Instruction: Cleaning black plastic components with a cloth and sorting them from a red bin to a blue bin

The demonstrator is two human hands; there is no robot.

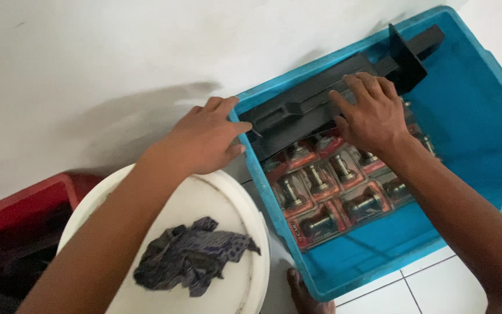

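The right hand [373,113] is laid flat, fingers spread, on top of a long black bracket-like part [315,104] that lies slantwise along the far wall of a blue plastic crate [477,110]; the part is pressed or gripped from above rather than enclosed, and whether the thumb is hooked under its edge cannot be told. The left hand [207,139] is curled over the crate's near corner, fingers touching the rim and the end of the black part, so the crate seems to be steadied there. Beneath the part, rows of red-backed blister packs holding dark metal fittings [326,192] are packed side by side on the crate floor. A slip is judged likely if the black part is lifted with such a shallow hold: its upright fin at the far end could catch on the crate wall, and the part could drop onto the packs and dent them. The fingers at the corner could also be pinched between part and rim. Just beside the crate stands a white bucket lid [239,232] carrying a crumpled dark patterned cloth [190,261], with a red bin [24,203] behind it, all on a white tiled floor [437,285].
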